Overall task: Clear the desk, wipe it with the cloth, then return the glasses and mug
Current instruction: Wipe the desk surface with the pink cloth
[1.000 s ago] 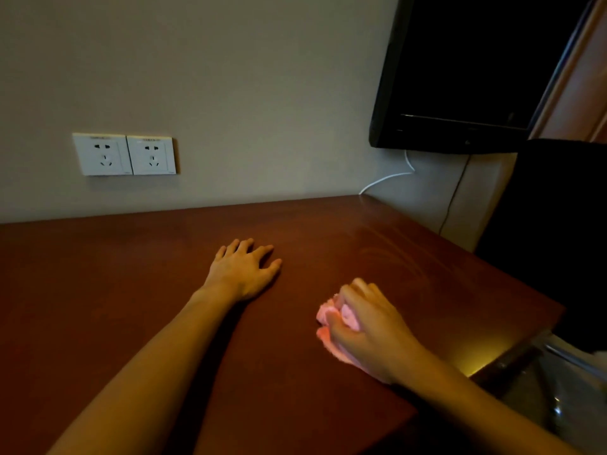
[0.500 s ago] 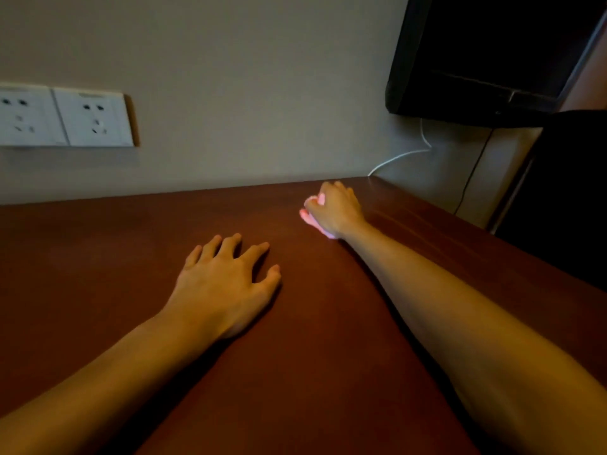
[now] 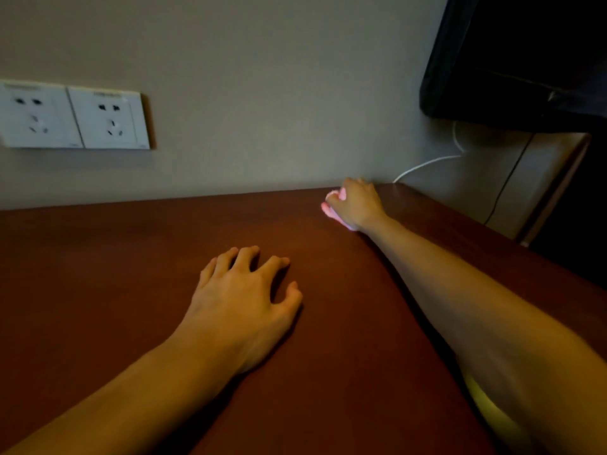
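Note:
The dark reddish-brown desk [image 3: 131,290] fills the lower view. My right hand [image 3: 356,205] reaches far to the back right corner by the wall and grips a bunched pink cloth [image 3: 330,210], pressing it on the desk top; most of the cloth is hidden under the hand. My left hand [image 3: 243,300] rests palm down on the desk near the middle, fingers spread and slightly bent, holding nothing. No glasses or mug are in view.
Two white wall sockets [image 3: 75,116] sit on the beige wall at the left. A black TV [image 3: 519,57] hangs at the upper right, with a white cable [image 3: 427,164] and a dark cable [image 3: 505,185] running down behind the desk's right corner.
My right hand has slid the pink cloth from the front right of the desk to the back right corner by the wall. My left hand stays planted on the desk.

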### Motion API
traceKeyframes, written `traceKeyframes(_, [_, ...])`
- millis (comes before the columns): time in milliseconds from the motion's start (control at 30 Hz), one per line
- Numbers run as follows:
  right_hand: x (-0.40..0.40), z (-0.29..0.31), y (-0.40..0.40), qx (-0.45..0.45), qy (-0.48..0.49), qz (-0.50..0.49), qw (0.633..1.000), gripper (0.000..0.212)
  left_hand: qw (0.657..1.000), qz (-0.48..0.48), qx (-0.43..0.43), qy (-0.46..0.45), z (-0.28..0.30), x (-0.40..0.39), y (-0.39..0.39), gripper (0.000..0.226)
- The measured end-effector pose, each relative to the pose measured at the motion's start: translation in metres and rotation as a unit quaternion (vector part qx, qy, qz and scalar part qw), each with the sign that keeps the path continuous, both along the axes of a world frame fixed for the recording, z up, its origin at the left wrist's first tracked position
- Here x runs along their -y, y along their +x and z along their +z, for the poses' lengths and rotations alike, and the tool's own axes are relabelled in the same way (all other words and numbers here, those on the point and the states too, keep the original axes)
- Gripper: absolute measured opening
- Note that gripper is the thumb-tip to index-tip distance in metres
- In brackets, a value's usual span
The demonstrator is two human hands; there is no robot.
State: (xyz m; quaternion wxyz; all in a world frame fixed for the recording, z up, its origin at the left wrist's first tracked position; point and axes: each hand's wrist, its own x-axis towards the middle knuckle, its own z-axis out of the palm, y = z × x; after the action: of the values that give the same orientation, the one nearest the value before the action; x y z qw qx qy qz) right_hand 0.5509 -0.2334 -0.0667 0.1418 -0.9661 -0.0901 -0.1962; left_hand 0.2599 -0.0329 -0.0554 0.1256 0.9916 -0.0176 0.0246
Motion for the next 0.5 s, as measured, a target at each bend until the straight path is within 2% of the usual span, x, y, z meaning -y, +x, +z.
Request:
traceKeyframes(133, [0.009,-0.001,-0.098,0.001,0.001,0.028,1.000,0.037,1.000,0.001,0.014,-0.010,0.001,0.001,-0.003,0.061])
traceKeyframes(333, [0.033,0.008,-0.285,-0.030,0.026,0.079,0.996,0.023,1.000,-0.003,0.019,0.012,0.003,0.002,-0.009,0.058])
traceKeyframes(500, [0.057,0.007,-0.414,-0.051,0.058,0.136,0.988,0.028,0.999,-0.008,0.002,0.038,0.003,0.001,-0.012,0.059])
